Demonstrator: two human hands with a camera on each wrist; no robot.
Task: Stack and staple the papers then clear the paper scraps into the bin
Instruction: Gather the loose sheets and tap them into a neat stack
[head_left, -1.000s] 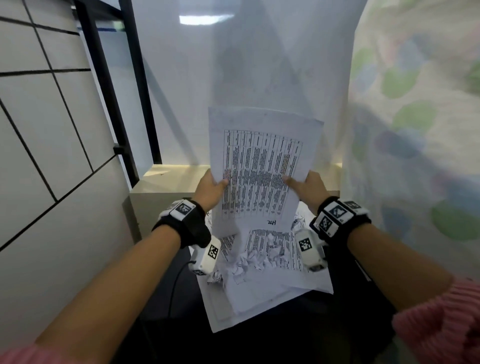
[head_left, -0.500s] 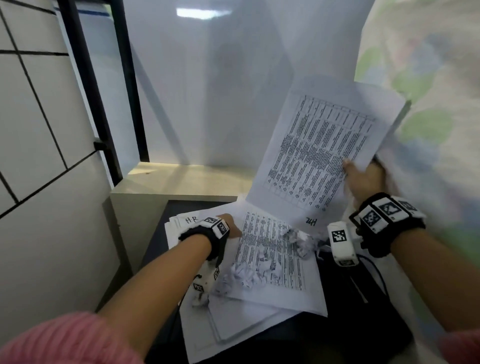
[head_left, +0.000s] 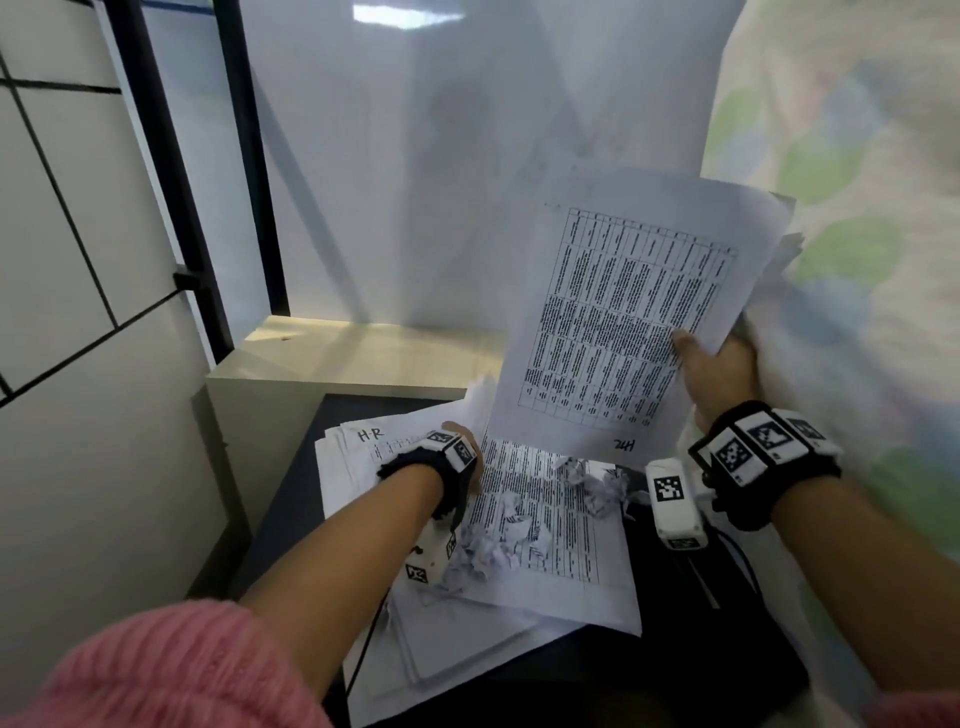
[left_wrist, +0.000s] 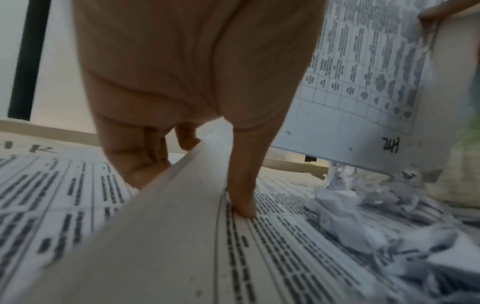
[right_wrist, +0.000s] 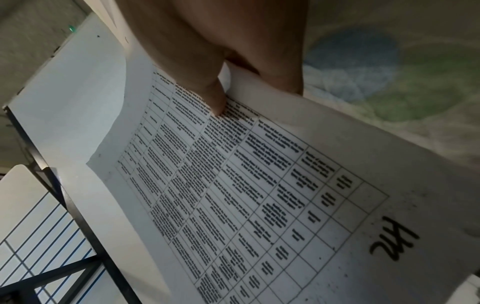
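From the head camera: my right hand (head_left: 719, 371) holds a printed sheet (head_left: 623, 312) up in the air by its right edge, thumb on the face and fingers behind, well above the right side of the dark table (head_left: 291, 499). The sheet hangs tilted, its long axis running up and away from me. My left hand (head_left: 462, 441) is down near the table's far left corner, on the loose papers (head_left: 545, 525) spread over the table. Crumpled paper scraps (head_left: 493, 545) lie on top of those papers, between my two wrists. No stapler or bin can be made out.

From the left wrist: my left fingers curl under the raised edge of one sheet (left_wrist: 182, 205) while my thumb (left_wrist: 244, 197) presses on the printed page beside it. The scraps (left_wrist: 363, 216) sit just to the right.

From the right wrist: my thumb (right_wrist: 213, 98) pinches the held sheet's printed face.

As I judge it, stacking is under way. The next sheet lies under my left hand, the nearer one, and the held sheet waits to the right and above it.
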